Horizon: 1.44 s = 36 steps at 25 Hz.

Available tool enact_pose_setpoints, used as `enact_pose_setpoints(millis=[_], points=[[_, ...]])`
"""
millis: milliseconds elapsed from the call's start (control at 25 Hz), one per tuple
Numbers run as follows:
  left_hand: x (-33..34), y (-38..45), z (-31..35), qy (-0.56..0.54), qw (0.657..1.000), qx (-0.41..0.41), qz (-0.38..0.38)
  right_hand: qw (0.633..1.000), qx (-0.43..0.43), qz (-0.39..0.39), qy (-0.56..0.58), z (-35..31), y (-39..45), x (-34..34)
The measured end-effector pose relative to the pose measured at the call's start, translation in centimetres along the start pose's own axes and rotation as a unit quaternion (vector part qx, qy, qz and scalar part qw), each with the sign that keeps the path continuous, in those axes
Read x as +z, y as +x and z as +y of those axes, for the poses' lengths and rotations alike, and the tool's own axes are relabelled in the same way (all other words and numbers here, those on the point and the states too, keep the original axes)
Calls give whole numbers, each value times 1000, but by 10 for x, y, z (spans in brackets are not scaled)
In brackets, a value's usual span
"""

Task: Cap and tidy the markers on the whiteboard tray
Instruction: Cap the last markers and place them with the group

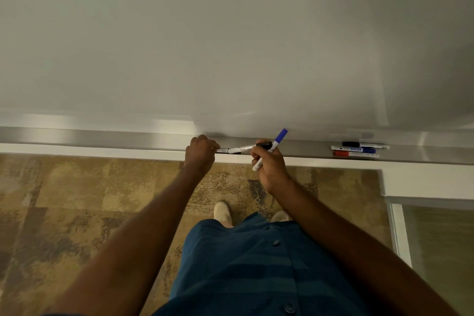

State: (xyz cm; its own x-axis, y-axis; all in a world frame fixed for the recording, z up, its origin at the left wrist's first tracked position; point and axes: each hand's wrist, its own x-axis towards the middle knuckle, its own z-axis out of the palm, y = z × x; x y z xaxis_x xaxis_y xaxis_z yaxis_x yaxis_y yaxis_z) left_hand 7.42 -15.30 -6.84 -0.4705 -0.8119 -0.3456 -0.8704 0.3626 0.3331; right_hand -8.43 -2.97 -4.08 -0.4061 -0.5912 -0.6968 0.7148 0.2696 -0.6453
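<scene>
Right hand (269,161) grips blue-capped marker (272,147); capped markers (356,150) seemingly rightward.

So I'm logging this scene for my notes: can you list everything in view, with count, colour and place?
White glossy whiteboard: one, fills upper view.
Silver metal tray: one, along board's bottom edge.
Blue-capped white marker: one, in right hand.
Black-capped marker: one, in right hand, over tray.
White marker piece: one, at left hand's fingertips.
Grouped markers: about four; black, blue, red; tray's right.
Brown patchy carpet: below.
Blue buttoned shirt: one.
Pale shoes: two.
Left hand, right hand: at tray.
</scene>
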Motion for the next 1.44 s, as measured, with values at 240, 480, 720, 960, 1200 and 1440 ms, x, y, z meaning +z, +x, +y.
enact_pose_setpoints(millis=[240, 480, 720, 960, 1200, 1440], points=[[0, 4, -10, 18, 1000, 12, 2, 989, 80, 81, 95, 12, 33, 28], [3, -2, -13, 4, 999, 34, 28, 988, 110, 105, 6, 25, 45, 38], [9, -7, -14, 66, 994, 81, 23, 988, 83, 129, 12, 20, 42, 27], [8, -1, -15, 59, 995, 79, 15, 977, 40, 205, -29, -5, 42, -15], [7, 3, -18, 65, 995, 78, 7, 916, -44, 202, -343, -10, 46, -49], [8, 3, -19, 69, 995, 64, 14, 672, -274, 201, -659, 1, 36, -70]])
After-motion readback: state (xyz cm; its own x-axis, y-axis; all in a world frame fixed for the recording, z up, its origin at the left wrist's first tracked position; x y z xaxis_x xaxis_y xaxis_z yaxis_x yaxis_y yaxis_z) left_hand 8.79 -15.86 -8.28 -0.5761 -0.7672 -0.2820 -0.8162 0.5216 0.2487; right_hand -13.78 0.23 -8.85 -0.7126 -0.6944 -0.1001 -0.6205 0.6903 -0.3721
